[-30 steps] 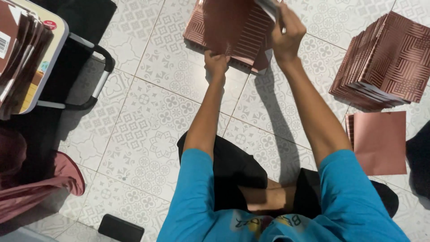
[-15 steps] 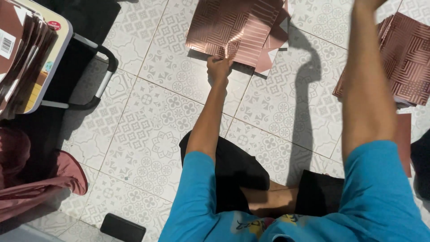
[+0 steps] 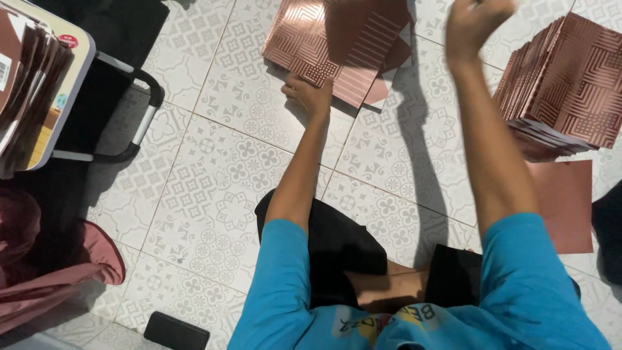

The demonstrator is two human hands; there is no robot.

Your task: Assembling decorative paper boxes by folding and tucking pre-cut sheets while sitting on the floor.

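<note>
— Under the left hand [image 3: 311, 96], what lies on the floor?

— A flat pile of copper-pink patterned sheets [image 3: 337, 48] on the pale patterned floor tiles [image 3: 214, 188]. That hand rests at the pile's near edge, palm down, fingers loosely curled against the lowest sheet; it pins the edge and pinches nothing that I can see.

— And the right hand [image 3: 473, 26]?

— Raised above the floor, well apart from the left, between the flat pile and a second stack. It is blurred. The fingers look bent and slack, and nothing shows in it, but whether they are spread or closed I cannot tell.

— What stands beyond it?

— To its right, a thick tilted stack of patterned sheets [image 3: 570, 84], leaning with its striped face up. Just nearer the person than that stack, one plain reddish-brown sheet [image 3: 564, 201] lies flat.

— Anything off to the left hand's side?

— Far to its left, a small folding table [image 3: 65, 97] bearing dark sheets, a pink cloth [image 3: 58, 266] nearer the body, and a black phone [image 3: 176, 330] on the tiles.
</note>
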